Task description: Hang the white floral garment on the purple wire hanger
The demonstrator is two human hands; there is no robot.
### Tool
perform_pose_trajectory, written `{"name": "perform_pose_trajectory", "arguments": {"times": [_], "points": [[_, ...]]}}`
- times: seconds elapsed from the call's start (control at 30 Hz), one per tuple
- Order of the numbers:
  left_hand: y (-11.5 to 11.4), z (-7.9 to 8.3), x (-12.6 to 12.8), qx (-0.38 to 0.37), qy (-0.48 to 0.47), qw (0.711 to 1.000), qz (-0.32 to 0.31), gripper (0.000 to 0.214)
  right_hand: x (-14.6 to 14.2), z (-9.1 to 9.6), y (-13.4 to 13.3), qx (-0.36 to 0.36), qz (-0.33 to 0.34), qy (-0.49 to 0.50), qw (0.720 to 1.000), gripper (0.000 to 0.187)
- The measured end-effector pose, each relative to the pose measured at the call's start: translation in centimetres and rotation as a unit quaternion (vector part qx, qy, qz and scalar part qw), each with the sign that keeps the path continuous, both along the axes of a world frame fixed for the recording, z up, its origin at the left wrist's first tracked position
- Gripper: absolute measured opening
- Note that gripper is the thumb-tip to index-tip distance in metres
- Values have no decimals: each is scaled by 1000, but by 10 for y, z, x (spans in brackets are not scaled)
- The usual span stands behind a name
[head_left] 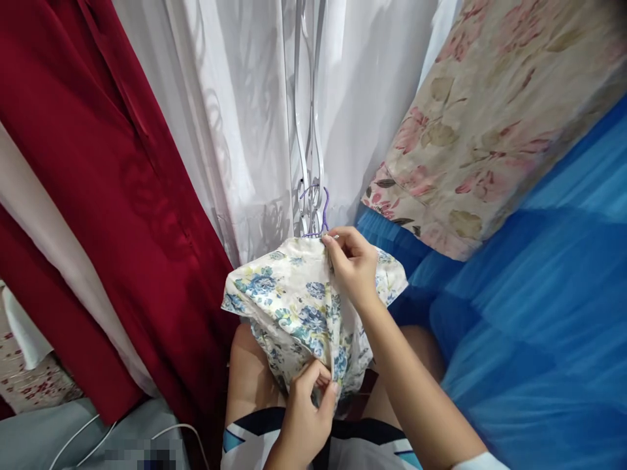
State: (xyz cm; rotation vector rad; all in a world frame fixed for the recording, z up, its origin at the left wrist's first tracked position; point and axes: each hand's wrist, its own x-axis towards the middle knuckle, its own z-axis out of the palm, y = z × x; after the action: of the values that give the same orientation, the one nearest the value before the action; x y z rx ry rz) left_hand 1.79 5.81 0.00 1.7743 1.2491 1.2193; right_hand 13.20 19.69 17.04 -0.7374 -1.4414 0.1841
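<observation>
A white floral garment (294, 287) with blue flowers and short sleeves hangs over my lap on a purple hanger (326, 205). Whether it is a dress or a blouse cannot be told, as its lower part falls between my knees. At the neckline, my right hand (353, 264) is closed, thumb and fingers pinching the top of the opening edge. Lower along the same long seam, my left hand (311, 401) is closed in a pinch on the cloth. The seam runs fairly straight between both hands. Any small fastener under my fingertips is hidden.
White curtains (245, 117) and white metal rods (313, 117) stand in front of me. Long red cloth (132, 196) hangs at left; pink-flowered cloth (470, 143) and blue tulle (539, 313) hang at right. A white cable (189, 427) lies on grey cloth (39, 437) at lower left.
</observation>
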Motion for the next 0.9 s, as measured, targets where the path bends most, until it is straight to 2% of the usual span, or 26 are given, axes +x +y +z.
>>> {"name": "perform_pose_trajectory", "arguments": {"times": [0.07, 0.13, 0.2, 0.27, 0.33, 0.4, 0.5, 0.63, 0.77, 0.9], "points": [[9, 12, -6, 16, 7, 1000, -7, 12, 0, -2, -3, 8, 11, -16, 1000, 11], [25, 37, -15, 78, -5, 997, 21, 4, 1, -12, -11, 11, 32, -41, 999, 8], [46, 74, -23, 176, -27, 981, 70, 14, 4, -22, -17, 18, 49, -56, 997, 5], [66, 115, -30, 269, -16, 959, 90, 29, 7, -28, -20, 35, 61, -57, 996, 3], [84, 150, -31, 312, 28, 948, 58, 30, 10, -27, -19, 55, 66, -55, 995, 2], [96, 172, -29, 318, 64, 946, 18, 22, 12, -25, -14, 68, 60, -55, 994, 2], [103, 181, -21, 290, 43, 956, 17, 22, 13, -25, -5, 75, 54, -65, 994, 6], [104, 175, -11, 238, -81, 968, 26, 26, 7, -44, 2, 84, 62, -71, 992, 9], [110, 169, -4, 200, -144, 969, 13, 29, 5, -68, 5, 106, 51, -40, 992, 11], [111, 166, 2, 172, -180, 968, 3, 32, 14, -69, 17, 122, 8, -45, 991, 10]]}}
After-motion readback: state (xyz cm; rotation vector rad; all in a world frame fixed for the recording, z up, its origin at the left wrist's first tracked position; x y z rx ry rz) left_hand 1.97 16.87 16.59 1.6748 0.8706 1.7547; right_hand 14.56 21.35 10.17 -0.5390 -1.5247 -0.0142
